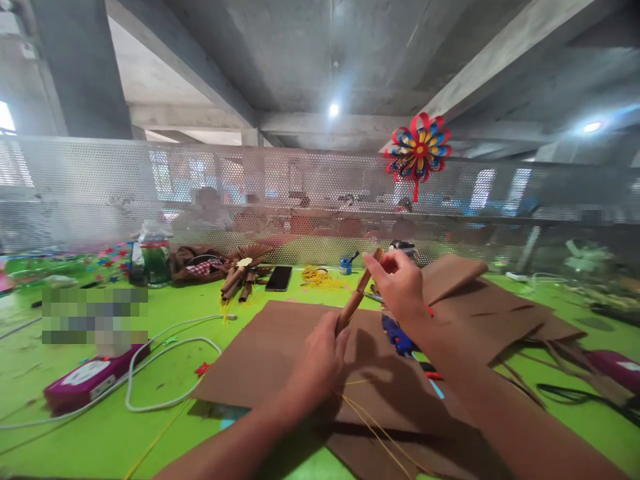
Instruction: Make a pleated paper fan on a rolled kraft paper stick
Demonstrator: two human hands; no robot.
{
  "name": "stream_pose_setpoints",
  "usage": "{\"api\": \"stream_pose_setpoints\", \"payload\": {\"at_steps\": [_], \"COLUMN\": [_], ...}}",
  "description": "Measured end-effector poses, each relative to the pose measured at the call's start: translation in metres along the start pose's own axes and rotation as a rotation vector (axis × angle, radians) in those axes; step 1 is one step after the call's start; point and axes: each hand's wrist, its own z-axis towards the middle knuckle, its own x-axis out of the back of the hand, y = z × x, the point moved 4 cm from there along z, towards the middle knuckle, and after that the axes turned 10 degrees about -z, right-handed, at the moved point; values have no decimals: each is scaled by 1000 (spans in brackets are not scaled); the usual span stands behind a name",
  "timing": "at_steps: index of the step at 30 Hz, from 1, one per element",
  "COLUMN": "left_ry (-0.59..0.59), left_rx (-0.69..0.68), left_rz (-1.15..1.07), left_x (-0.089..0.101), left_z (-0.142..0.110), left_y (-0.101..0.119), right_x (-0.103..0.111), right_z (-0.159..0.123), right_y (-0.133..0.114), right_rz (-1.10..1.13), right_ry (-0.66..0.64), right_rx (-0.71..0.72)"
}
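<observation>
A thin brown cardboard roll point(351, 305) is held at a slant above the work surface. My left hand point(323, 350) is closed around its lower end. Higher up, the fingers of my right hand point(400, 280) pinch the narrower top part of the roll. Below both hands lies a flat brown cardboard sheet point(260, 353), with thin yellow strings point(367, 423) trailing across it. A blue glue gun point(397, 335) rests beside the sheet, partly hidden by my right forearm.
Brown cardboard pieces point(500, 310) are stacked at the right. A phone point(279, 279), bundled cardboard rolls point(235, 280) and yellow string point(320, 275) lie behind the sheet. At the left are a purple power strip point(95, 377) and white cable point(175, 340). A perforated metal screen point(280, 180) stands behind.
</observation>
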Motion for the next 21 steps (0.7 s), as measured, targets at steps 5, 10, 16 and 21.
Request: {"api": "stream_pose_setpoints", "payload": {"at_steps": [5,10,16,21], "left_ry": [-33,-31,28,26], "left_rx": [64,44,-25,-71], "left_rz": [70,-39,-202,-330], "left_x": [-1,-5,-2,-4], "left_z": [-1,1,2,1], "left_y": [1,-6,-7,-11], "right_x": [11,13,1,-4], "right_z": [-10,-52,-88,-92], "right_y": [-6,-28,-27,-23], "right_rz": [-132,-148,-135,-186], "right_ry": [52,68,-93,-118], "right_rx": [67,391,607,692]}}
